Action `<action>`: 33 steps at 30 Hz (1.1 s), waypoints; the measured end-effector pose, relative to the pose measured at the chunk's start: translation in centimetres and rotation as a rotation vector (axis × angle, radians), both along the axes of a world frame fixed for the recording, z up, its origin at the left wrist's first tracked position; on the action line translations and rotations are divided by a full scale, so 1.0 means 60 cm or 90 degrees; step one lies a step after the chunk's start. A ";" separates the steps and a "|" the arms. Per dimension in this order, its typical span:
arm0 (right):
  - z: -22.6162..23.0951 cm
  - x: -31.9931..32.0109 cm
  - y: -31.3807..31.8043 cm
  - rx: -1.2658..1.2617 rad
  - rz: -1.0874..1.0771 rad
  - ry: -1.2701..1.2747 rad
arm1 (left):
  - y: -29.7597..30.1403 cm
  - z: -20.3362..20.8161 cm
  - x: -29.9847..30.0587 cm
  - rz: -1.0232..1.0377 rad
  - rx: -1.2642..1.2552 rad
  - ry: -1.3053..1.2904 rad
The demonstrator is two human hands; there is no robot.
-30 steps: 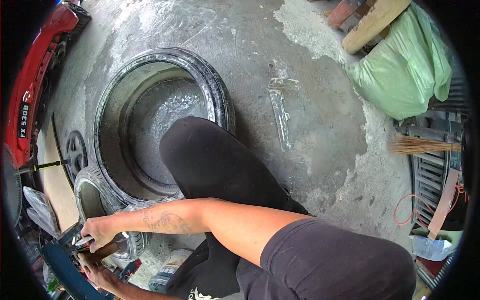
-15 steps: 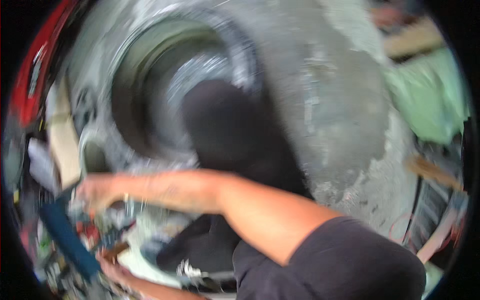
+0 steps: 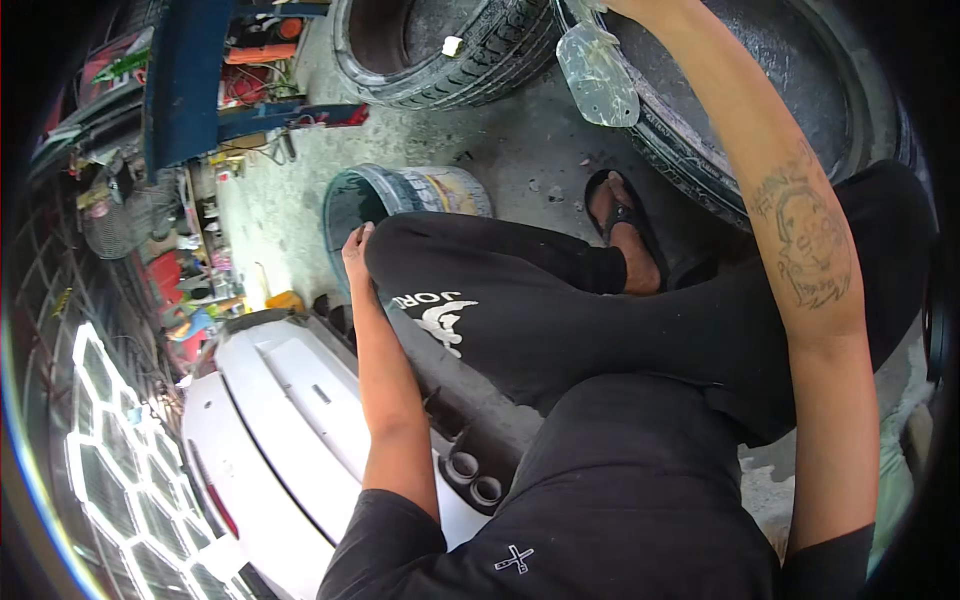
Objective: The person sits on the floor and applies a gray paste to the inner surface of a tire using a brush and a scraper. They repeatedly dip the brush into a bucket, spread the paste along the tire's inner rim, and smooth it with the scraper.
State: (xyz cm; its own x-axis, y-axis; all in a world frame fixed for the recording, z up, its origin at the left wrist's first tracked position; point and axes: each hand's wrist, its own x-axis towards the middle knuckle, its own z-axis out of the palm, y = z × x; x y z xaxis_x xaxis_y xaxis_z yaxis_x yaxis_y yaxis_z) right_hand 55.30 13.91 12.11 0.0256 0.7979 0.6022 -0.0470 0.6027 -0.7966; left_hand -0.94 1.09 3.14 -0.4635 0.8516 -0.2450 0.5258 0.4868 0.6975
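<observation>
My right hand (image 3: 620,6) reaches to the upper edge of the head view, which cuts most of it off. Beneath it hangs a flat, rounded, grey-smeared piece (image 3: 597,80) with small holes near its lower end; the fingers appear closed on its top. It overlaps the sidewall of a large dirty tyre (image 3: 690,150). Beside my left knee, my left hand (image 3: 355,248) is near the rim of a bucket (image 3: 328,215) lined with grey stains. The knee hides part of that hand, and how its fingers are held is unclear.
Another tyre (image 3: 470,60) lies farther off with a small pale lump (image 3: 452,46) on it. A blue metal post (image 3: 185,80) and a low blue arm (image 3: 270,118) stand at upper left. A white car (image 3: 290,400) with exhaust tips (image 3: 463,467) is at my left.
The view has swung round and sharpened. Both hands were together at lower left; now my right arm stretches up toward the tyre and my left hand is by the knee and bucket.
</observation>
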 end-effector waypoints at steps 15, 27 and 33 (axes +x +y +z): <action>0.010 -0.024 -0.002 0.041 -0.018 -0.086 | 0.175 0.161 0.529 -0.228 0.383 -0.506; 0.030 -0.012 -0.026 -0.093 0.048 0.032 | 0.192 0.208 0.640 -0.248 0.472 -0.540; 0.020 -0.014 -0.017 -0.092 -0.019 0.018 | 0.178 0.205 0.667 -0.299 0.512 -0.429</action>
